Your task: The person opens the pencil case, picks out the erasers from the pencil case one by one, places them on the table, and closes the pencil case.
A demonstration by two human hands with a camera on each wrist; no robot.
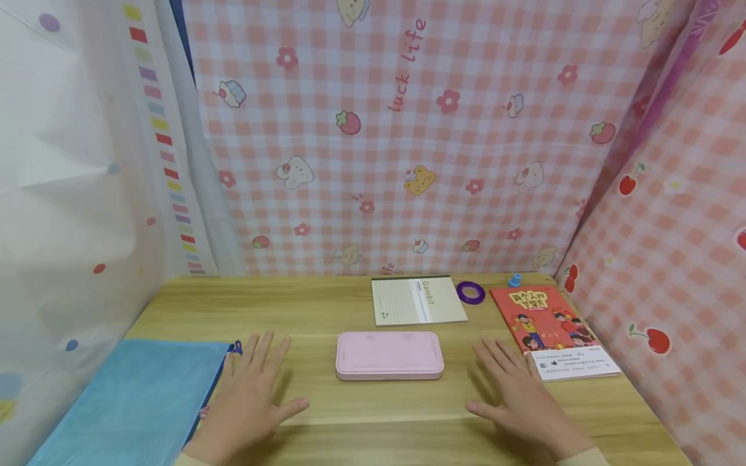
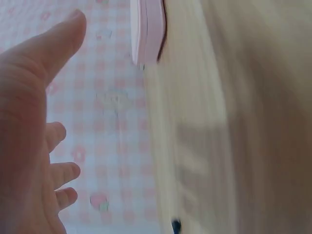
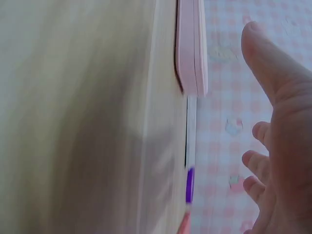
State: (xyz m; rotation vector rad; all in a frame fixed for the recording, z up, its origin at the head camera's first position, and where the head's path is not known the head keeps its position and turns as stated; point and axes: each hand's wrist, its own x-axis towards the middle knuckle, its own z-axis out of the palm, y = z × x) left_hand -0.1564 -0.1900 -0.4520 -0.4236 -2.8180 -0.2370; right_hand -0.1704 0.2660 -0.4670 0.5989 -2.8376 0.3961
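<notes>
Nothing is in either hand; this looks like a pause at the edge of a step, with the pink case lying flat on the wooden table between the two hands and touched by neither. To make contact with the case, both hands would have to come inward and down, fingers closing on its short ends.

The left hand is to the case's left and slightly nearer the person, the right hand matching it on the case's right. Both have fingers extended and parted, thumbs standing well out toward the case — a wide, unloaded pose. The wrist views show the hands raised, their shadows falling on the wood.

Left of the case, beyond the left hand, lies a blue pouch. Behind the case sits a notepad; behind and to its right, a purple ring and a red booklet.
</notes>
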